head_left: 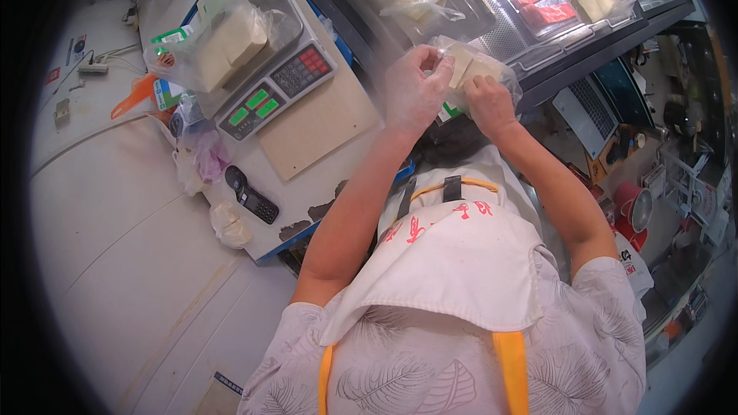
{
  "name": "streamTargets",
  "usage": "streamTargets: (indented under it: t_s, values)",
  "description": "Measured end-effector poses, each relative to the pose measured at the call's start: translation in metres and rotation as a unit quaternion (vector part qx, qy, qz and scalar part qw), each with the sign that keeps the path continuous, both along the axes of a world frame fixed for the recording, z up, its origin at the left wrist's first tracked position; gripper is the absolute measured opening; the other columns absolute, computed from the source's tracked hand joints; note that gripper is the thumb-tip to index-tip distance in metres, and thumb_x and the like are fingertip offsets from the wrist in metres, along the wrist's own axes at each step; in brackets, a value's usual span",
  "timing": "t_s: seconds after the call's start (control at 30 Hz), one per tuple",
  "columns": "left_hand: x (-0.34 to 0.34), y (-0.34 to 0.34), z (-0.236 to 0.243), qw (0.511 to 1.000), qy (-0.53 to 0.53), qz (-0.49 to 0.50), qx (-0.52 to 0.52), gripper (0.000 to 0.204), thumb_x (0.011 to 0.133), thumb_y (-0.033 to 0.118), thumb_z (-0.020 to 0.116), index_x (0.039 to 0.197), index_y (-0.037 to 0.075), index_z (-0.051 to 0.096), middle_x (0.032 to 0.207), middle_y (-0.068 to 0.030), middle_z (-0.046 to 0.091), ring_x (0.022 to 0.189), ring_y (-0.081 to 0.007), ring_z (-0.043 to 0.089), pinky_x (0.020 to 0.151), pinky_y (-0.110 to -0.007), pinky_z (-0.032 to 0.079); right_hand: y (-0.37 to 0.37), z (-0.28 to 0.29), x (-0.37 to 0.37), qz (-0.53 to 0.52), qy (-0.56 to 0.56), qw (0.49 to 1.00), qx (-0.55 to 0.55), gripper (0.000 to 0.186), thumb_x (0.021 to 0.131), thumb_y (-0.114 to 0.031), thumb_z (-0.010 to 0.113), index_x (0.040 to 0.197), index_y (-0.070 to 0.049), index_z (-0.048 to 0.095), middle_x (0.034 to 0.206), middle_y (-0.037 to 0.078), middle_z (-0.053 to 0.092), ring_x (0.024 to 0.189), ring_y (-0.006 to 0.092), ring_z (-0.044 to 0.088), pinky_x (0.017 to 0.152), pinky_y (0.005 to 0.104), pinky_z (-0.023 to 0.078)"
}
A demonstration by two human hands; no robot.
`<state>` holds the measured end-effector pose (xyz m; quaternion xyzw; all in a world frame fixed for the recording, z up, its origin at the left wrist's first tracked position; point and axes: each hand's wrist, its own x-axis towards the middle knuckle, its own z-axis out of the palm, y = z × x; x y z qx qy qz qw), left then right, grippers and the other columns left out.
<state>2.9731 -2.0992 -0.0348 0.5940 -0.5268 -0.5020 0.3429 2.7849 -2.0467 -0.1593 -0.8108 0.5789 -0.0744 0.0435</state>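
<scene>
A clear plastic bag [465,58] with pale cream blocks, tofu-like, is between my hands at the front of a dark tray counter. My left hand [419,88] has its fingers closed on the bag's upper left edge. My right hand [488,102] is on the right part of the bag, fingers curled and closed onto it. To the left, a digital scale [292,69] bears another bagged stack of pale blocks [234,46].
Metal trays [492,34] behind hold more bagged blocks and red packets [542,8]. A wooden board [315,131] lies below the scale, near a black handheld device [250,194] and orange handle [131,92]. An open laptop [588,107] and red pots [634,207] sit lower right.
</scene>
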Motion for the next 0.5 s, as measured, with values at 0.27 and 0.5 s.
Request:
streamTargets:
  t_s: [0.27,0.5]
  values:
    - [0.01,0.004,0.002,0.999,0.034,-0.005,0.038,0.024,0.101,0.02,0.076,0.104,-0.004,0.076,0.094,-0.0063,0.08,0.088,-0.0097,0.073,0.084,-0.026,0.056,0.009,0.038,-0.025,-0.085,0.044,0.972,0.216,0.027,0.09,-0.027,0.077,0.096,-0.001,0.069,0.091,0.021,0.076,0.088,0.039,0.077,0.077,0.0499,0.061]
    - [0.008,-0.002,0.002,0.998,0.041,-0.009,0.036,0.023,0.102,0.02,0.075,0.103,-0.003,0.076,0.091,-0.0056,0.079,0.086,-0.0087,0.072,0.081,-0.026,0.055,-0.023,0.028,-0.02,-0.062,-0.001,0.977,0.203,0.028,0.092,-0.027,0.073,0.101,-0.001,0.074,0.088,0.023,0.077,0.083,0.0416,0.078,0.075,0.0506,0.062]
